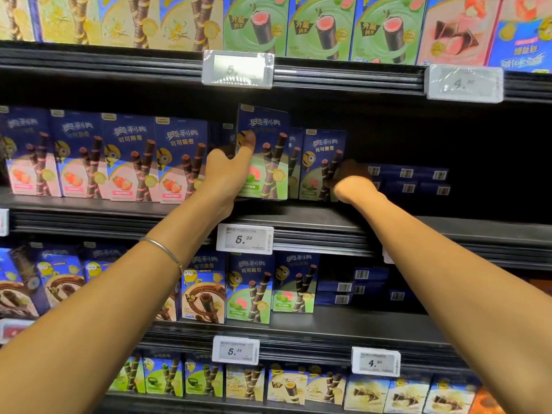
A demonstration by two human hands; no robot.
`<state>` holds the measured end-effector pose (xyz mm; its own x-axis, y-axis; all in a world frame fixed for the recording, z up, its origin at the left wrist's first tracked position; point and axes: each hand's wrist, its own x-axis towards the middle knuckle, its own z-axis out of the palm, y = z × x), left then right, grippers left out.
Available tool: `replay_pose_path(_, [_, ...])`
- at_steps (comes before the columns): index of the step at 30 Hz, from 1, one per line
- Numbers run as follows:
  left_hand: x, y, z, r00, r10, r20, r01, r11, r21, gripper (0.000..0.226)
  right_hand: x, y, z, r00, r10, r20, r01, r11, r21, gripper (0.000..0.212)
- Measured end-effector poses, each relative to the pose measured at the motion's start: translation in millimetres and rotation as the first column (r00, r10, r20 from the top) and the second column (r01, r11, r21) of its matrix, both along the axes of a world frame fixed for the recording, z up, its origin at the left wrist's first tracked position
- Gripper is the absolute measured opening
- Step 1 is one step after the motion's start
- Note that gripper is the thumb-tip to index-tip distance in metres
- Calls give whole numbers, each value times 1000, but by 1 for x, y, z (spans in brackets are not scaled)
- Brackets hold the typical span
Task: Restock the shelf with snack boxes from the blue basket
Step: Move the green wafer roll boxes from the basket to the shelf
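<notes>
A blue and green snack box stands upright at the front of the middle shelf. My left hand grips its left edge, thumb on the front face. Just right of it stands a second blue and green snack box. My right hand reaches past that box's right side into the dark shelf, fingers curled and partly hidden; whether they hold anything does not show. The blue basket is out of view.
Pink strawberry boxes fill the middle shelf's left part. Flat blue boxes lie stacked at the back right, with dark open space above them. Price tags hang on the shelf rails. Shelves above and below hold more boxes.
</notes>
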<state>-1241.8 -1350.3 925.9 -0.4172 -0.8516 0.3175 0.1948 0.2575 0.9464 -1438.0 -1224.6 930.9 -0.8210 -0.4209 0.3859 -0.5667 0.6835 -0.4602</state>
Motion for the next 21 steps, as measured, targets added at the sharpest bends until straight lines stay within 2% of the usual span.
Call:
replay_pose_path(8, [-1, -5, -1, 1000, -17, 13, 17, 1000, 13, 72, 0, -4, 1, 1000, 5, 21, -5, 1000, 13, 46])
replay_pose_path(11, [-2, -4, -2, 1000, -20, 10, 19, 1000, 18, 75, 2, -1, 2, 999, 12, 43, -11, 1000, -16, 42])
replay_pose_path(15, [-2, -2, -2, 1000, -22, 4, 22, 999, 25, 68, 11, 9, 7, 1000, -16, 18, 18, 996, -82, 49])
replay_pose_path(17, [-2, -1, -2, 1000, -23, -2, 24, 999, 34, 64, 21, 14, 11, 1000, 8, -18, -11, 983, -186, 46])
replay_pose_path(18, [-2, 0, -2, 1000, -26, -5, 26, 999, 37, 62, 28, 16, 13, 997, 71, -7, -71, 961, -268, 40])
replay_pose_path(20, [-3, 5, -1, 1000, -26, -7, 26, 999, 37, 61, 48, 17, 18, 960, 271, 75, -205, 856, -475, 34])
replay_pose_path(21, [-3, 7, -1, 1000, -25, -12, 25, 999, 36, 59, 61, 19, 21, 912, 387, 135, -254, 793, -554, 37])
